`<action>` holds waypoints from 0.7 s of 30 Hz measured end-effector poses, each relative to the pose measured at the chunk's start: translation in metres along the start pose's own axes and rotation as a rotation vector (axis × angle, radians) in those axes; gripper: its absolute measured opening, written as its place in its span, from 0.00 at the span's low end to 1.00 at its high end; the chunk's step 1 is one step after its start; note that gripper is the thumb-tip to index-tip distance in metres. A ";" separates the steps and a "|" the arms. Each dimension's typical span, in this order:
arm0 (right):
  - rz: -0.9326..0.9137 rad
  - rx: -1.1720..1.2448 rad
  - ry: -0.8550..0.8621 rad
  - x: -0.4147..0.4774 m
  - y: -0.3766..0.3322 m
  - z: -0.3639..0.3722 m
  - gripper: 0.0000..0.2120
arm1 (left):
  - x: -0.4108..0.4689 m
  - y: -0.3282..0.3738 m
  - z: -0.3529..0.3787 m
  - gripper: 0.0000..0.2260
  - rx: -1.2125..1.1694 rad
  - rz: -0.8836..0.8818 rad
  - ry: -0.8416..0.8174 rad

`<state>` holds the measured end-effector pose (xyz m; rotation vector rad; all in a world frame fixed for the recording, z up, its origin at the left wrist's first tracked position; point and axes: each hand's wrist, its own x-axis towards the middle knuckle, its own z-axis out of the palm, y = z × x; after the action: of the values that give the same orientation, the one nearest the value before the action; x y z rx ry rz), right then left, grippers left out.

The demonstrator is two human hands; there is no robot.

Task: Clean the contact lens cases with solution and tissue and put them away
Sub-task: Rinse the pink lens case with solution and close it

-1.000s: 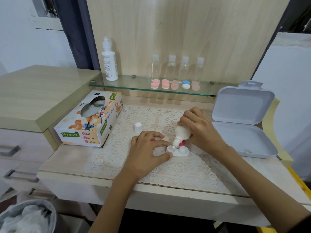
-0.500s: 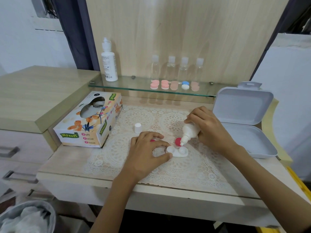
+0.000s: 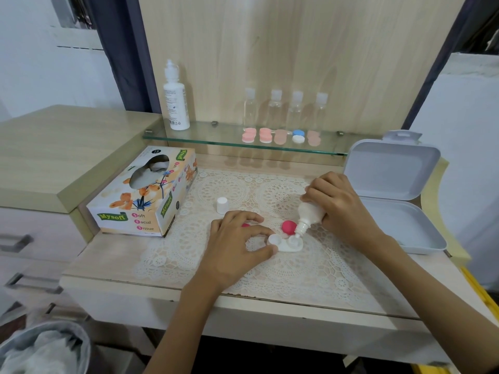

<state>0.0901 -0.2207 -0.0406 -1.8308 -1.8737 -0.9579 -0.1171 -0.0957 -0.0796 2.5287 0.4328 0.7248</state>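
A white contact lens case (image 3: 285,243) lies open on the lace mat. My left hand (image 3: 234,247) pinches its left well between thumb and forefinger. My right hand (image 3: 340,205) grips a small white solution bottle (image 3: 310,215), tipped nozzle-down over the case's right well. A red cap (image 3: 289,227) lies just behind the case; a second red cap (image 3: 245,225) peeks out behind my left fingers. The bottle's white cap (image 3: 222,205) stands on the mat.
A tissue box (image 3: 143,195) sits at the left. An open white storage box (image 3: 397,211) lies at the right. On the glass shelf (image 3: 216,137) stand a large solution bottle (image 3: 175,101), several small clear bottles and several closed lens cases (image 3: 280,136). A bin (image 3: 40,349) is at lower left.
My right hand has shifted the tipped bottle to the right, from the case's left well to its right well, uncovering the red cap behind. My left hand has stayed on the case.
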 end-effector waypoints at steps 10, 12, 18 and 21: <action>0.002 -0.007 0.007 -0.001 0.001 0.000 0.14 | 0.000 0.000 0.000 0.20 0.003 0.002 0.004; 0.005 -0.002 0.005 -0.001 0.001 -0.001 0.14 | 0.001 0.000 0.000 0.20 0.003 0.002 0.004; 0.009 -0.002 -0.001 0.000 0.002 0.001 0.14 | 0.000 0.000 0.000 0.20 0.003 0.004 0.001; 0.011 0.000 -0.002 -0.001 0.004 0.003 0.13 | 0.000 -0.001 0.000 0.20 0.004 0.005 -0.001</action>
<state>0.0948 -0.2202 -0.0425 -1.8401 -1.8631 -0.9529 -0.1170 -0.0951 -0.0796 2.5348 0.4290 0.7253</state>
